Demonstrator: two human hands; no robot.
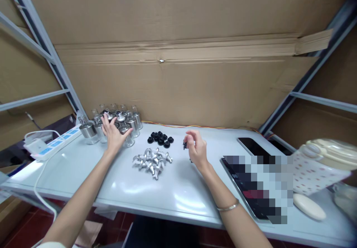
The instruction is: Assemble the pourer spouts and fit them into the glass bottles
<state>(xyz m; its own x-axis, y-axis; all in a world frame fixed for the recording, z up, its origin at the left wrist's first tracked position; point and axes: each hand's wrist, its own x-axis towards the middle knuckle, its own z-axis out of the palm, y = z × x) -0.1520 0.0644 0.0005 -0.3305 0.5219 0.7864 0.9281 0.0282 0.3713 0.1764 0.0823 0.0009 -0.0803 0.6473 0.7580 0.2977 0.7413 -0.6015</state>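
Observation:
My left hand (112, 133) reaches in among a group of glass bottles with metal bands (88, 129) at the table's left. Its fingers and thumb are spread, and it partly hides the bottles behind it. Silver pointed tops (121, 117) sit on some of these bottles. My right hand (197, 148) is raised over the middle of the table, thumb and fingers pinched on a small black part (185, 145), mostly covered by the fingers. Between the hands are several round black caps (161, 140) and, nearer me, a pile of silver spout-like pieces (153, 162).
A white power strip (57, 143) with a plugged-in cable lies along the left edge. On the right are a dark phone (252, 145), a partly blurred tablet-like device (240, 184), a spotted container (315, 169) and a white oval object (309, 206). Cardboard (178, 91) walls the back.

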